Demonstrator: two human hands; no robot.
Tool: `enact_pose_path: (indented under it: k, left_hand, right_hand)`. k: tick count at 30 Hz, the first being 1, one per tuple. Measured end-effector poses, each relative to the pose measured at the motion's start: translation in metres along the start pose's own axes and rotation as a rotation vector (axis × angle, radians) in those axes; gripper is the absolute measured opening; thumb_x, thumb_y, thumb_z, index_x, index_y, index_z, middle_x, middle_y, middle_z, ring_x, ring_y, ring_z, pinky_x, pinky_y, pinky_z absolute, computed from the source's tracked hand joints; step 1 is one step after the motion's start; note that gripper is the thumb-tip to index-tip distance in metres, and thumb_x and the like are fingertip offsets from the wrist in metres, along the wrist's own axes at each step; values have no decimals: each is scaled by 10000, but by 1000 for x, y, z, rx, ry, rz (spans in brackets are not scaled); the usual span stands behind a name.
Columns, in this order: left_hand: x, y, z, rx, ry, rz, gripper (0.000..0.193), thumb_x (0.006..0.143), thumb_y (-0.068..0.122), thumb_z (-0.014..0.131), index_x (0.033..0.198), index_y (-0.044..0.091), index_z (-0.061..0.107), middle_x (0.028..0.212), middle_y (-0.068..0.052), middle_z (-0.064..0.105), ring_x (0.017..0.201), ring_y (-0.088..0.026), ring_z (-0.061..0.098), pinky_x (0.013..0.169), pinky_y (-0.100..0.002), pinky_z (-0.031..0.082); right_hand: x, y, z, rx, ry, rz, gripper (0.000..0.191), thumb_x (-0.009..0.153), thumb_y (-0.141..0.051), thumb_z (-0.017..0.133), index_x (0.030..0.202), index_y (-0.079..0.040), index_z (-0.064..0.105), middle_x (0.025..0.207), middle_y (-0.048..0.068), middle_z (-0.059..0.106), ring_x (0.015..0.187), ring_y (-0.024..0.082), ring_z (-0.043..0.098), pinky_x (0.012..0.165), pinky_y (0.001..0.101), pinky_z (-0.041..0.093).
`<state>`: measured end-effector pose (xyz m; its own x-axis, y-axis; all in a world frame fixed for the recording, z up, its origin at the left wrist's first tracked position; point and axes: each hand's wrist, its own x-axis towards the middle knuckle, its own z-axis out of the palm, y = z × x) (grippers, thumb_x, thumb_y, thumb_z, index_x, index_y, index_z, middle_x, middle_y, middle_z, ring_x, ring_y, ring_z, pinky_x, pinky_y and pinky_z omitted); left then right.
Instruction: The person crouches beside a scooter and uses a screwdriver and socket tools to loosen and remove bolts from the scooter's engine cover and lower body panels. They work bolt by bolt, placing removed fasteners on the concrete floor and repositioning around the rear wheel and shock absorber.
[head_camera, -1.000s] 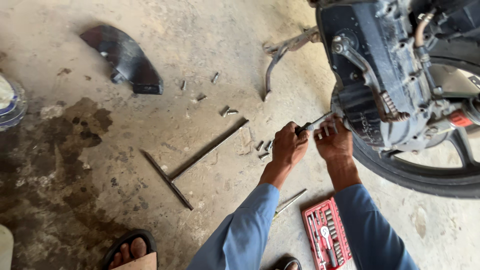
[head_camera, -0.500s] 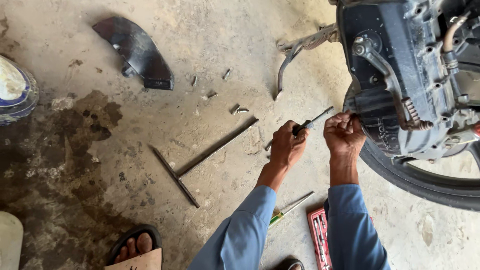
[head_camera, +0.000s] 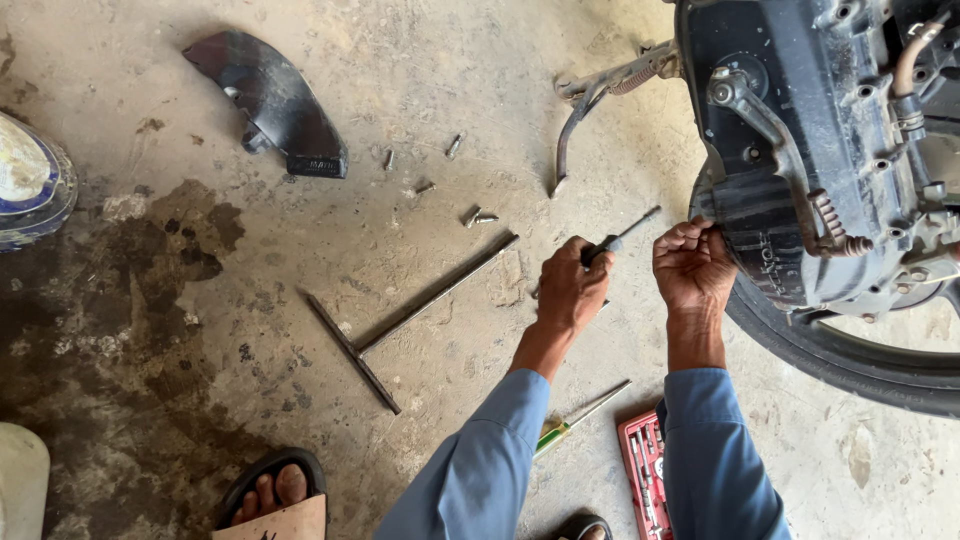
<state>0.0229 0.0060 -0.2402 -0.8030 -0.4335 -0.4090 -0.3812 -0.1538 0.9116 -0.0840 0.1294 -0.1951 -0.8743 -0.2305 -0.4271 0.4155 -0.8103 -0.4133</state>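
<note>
Head view: left hand grips a screwdriver angled up-right toward the engine case, where the closer right hand pinches its edge.

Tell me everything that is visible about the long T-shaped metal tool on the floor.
The T-handle wrench is a long, thin bar of dark metal that looks dull and worn. A shorter crossbar is fixed at its lower end, which forms the T. It lies flat and diagonal on the stained concrete floor, left of the left hand. No hand touches it.
</note>
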Motion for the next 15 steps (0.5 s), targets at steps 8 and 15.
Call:
enact_pose_path:
  k: [8, 15]
  left_hand:
    - [-2, 2, -9, -11, 21, 5, 306, 935, 325, 691, 961, 20, 697, 878, -151, 757, 803, -303, 738, 756, -441, 573]
    - [-3, 4, -6, 10, 25, 2, 305, 931, 330, 690, 974, 29, 698, 891, -153, 756, 821, -305, 735, 767, -443, 570]
  right_hand:
    - [-2, -2, -3, 39, -38, 22, 102, 986, -109, 707, 934, -24, 686, 848, 69, 706, 757, 175, 611, 745, 303, 537]
    - [0, -4, -10, 93, -59, 64, 105, 955, -103, 726, 920, -8, 699, 850, 82, 719, 739, 173, 606, 732, 304, 539]
